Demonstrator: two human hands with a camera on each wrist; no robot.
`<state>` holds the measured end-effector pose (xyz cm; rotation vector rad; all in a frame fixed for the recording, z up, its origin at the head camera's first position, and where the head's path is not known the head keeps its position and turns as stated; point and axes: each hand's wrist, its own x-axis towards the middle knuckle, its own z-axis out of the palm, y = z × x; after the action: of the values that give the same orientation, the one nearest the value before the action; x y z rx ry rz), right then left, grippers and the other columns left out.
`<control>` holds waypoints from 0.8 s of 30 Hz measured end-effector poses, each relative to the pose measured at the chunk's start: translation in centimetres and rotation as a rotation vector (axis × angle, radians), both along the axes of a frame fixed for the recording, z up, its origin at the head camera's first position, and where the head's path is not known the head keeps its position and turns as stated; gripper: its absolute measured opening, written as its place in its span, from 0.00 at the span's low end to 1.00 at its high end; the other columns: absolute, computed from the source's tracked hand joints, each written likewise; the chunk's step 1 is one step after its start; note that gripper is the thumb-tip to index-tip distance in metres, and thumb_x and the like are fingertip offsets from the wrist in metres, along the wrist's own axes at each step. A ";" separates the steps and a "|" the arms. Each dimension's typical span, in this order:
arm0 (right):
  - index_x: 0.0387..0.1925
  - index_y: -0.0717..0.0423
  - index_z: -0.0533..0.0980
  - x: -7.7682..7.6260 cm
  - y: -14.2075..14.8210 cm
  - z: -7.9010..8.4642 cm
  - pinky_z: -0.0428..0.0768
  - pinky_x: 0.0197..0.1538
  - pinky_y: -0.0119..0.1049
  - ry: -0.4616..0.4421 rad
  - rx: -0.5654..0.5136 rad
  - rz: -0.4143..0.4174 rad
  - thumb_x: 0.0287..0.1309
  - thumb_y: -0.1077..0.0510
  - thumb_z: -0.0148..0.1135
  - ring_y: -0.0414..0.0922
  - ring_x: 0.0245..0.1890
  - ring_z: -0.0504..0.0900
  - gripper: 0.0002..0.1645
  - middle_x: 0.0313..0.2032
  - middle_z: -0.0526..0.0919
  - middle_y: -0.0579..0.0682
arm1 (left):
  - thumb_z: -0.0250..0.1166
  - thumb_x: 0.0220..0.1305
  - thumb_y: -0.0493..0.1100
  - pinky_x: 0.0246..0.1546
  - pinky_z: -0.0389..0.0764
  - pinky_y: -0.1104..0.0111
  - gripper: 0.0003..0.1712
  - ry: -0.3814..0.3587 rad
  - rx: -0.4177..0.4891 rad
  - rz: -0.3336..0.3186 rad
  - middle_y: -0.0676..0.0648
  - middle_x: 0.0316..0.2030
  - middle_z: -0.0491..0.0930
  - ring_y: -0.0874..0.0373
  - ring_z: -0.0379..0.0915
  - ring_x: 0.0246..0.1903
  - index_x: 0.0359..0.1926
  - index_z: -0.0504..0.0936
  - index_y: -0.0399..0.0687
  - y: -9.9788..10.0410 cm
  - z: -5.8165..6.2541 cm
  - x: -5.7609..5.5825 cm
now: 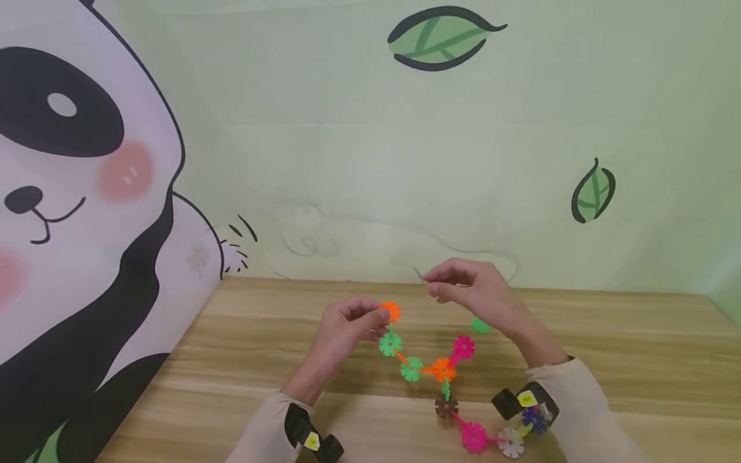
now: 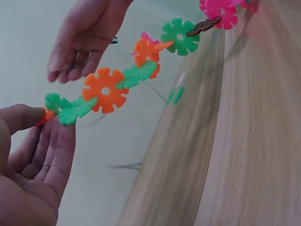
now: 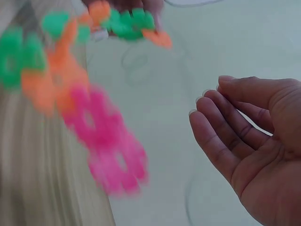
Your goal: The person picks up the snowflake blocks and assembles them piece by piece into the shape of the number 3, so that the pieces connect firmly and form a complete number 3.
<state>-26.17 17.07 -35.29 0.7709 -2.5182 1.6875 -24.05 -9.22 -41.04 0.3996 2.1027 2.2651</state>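
My left hand [image 1: 353, 325] pinches the orange notched disc [image 1: 392, 311] at one end of a chain of plastic snowflake discs. From there the chain runs through green discs [image 1: 390, 344] to another orange disc [image 1: 444, 370], where a pink disc [image 1: 464, 346] branches off. It continues through a brown disc [image 1: 447, 406], a pink disc [image 1: 474, 437] and a white disc [image 1: 511, 442] to a blue disc [image 1: 534, 419], partly behind the right wrist camera. Up and to the right, my right hand [image 3: 263, 136] is apart from the chain, fingers loosely bent, holding nothing.
A green piece [image 1: 480, 325] shows beside my right wrist. The wooden table [image 1: 260, 360] meets a pale green wall cloth [image 1: 324, 161] printed with a panda [image 1: 145, 231] and leaves [image 1: 442, 40]. A wrist camera [image 1: 315, 440] is strapped over each sleeve.
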 end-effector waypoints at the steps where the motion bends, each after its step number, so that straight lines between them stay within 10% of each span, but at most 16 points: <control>1: 0.51 0.61 0.85 -0.2 0.7 0.1 0.88 0.51 0.40 0.012 0.020 -0.013 0.72 0.59 0.69 0.49 0.42 0.89 0.12 0.45 0.89 0.54 | 0.71 0.67 0.34 0.38 0.90 0.65 0.09 -0.002 0.002 0.000 0.45 0.33 0.86 0.55 0.85 0.31 0.44 0.85 0.29 0.1 0.0 0.0; 24: 0.48 0.67 0.83 -3.6 12.2 -4.9 0.84 0.43 0.41 -0.030 0.575 -0.150 0.65 0.59 0.74 0.49 0.42 0.83 0.16 0.40 0.87 0.52 | 0.69 0.68 0.33 0.40 0.90 0.64 0.07 -0.013 0.019 -0.011 0.46 0.34 0.85 0.56 0.84 0.33 0.43 0.84 0.30 0.1 -0.3 0.0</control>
<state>-29.79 29.27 -40.17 0.5466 -3.0237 0.9357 -24.08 -9.11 -41.32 0.3951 2.0694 2.2772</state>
